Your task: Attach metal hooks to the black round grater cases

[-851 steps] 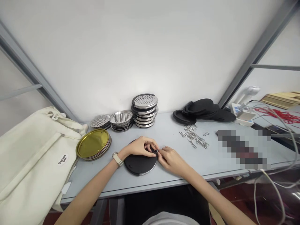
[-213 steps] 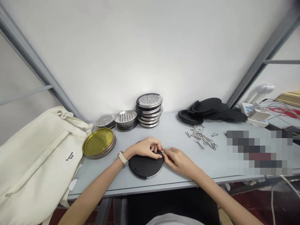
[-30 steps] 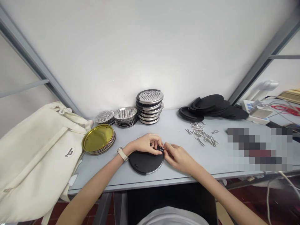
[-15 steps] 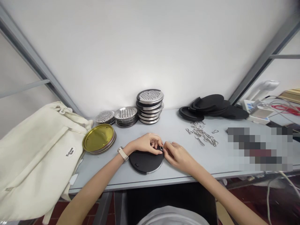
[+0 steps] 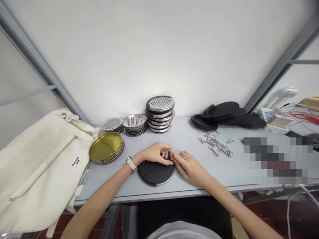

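A round black disc (image 5: 156, 172) with a silver rim along its near right side lies flat on the table in front of me. My left hand (image 5: 159, 153) curls over its far edge, thumb along the right side, fingers bent. Against it, my right hand (image 5: 189, 167) pinches at the disc's right edge. Between the fingertips shows a small shiny metal piece (image 5: 171, 158), mostly covered; it looks like one of the metal clips (image 5: 219, 146) heaped to the right.
Behind stand a stack of black-edged graters (image 5: 160, 103), more grater discs (image 5: 135, 121) and perforated discs (image 5: 112, 124). Gold lids (image 5: 106, 147) sit left beside a cream bag (image 5: 42, 172). Black covers (image 5: 224, 111) are piled at the back right.
My right fingertips have shifted slightly and now cover more of the small metal piece. The left hand and the disc stay in place; the view has moved a little.
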`<state>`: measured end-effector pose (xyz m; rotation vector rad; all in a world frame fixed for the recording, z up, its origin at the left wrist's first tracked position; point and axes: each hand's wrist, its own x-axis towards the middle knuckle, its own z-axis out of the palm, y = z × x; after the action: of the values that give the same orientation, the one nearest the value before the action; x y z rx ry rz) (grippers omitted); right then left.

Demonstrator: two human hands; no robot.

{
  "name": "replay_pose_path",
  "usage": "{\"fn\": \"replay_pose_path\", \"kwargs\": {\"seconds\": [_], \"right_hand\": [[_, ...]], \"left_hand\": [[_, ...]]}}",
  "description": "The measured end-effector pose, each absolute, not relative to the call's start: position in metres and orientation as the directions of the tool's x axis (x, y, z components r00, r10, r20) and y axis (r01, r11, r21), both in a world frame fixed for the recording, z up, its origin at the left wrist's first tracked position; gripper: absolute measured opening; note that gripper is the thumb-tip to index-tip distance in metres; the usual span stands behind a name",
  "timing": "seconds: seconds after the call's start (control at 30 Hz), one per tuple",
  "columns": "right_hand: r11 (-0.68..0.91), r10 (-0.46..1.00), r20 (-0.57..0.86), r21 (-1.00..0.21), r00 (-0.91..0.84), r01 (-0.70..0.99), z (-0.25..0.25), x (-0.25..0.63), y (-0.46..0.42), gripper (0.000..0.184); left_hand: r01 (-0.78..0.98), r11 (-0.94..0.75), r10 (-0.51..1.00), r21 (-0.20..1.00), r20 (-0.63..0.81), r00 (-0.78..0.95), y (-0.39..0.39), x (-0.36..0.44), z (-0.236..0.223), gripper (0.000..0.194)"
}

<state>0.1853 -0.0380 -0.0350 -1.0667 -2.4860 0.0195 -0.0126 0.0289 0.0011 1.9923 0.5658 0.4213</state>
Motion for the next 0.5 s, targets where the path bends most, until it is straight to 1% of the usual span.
{"fn": "replay_pose_path", "kwargs": {"seconds": [0.13, 0.3, 0.5], "right_hand": [[0.671, 0.736, 0.344, -0.258, -0.583, 0.695, -0.0372, 0.1862, -0.0372, 0.016], [0.636, 0.772, 0.3, -0.363, -0.561, 0.681, -0.0365, 0.1873, -0.0362, 0.016], [0.634, 0.773, 0.293, -0.371, -0.562, 0.679, -0.0348, 0.1865, -0.037, 0.016]], "left_hand": [[0.18, -0.402, 0.549, 0.898, 0.079, 0.832, 0.0285, -0.0127, 0.0002, 0.025], [0.19, -0.392, 0.555, 0.9, 0.067, 0.829, 0.0294, -0.0123, -0.0013, 0.026], [0.163, -0.408, 0.535, 0.898, 0.091, 0.84, 0.0294, -0.0127, -0.0011, 0.021]]}}
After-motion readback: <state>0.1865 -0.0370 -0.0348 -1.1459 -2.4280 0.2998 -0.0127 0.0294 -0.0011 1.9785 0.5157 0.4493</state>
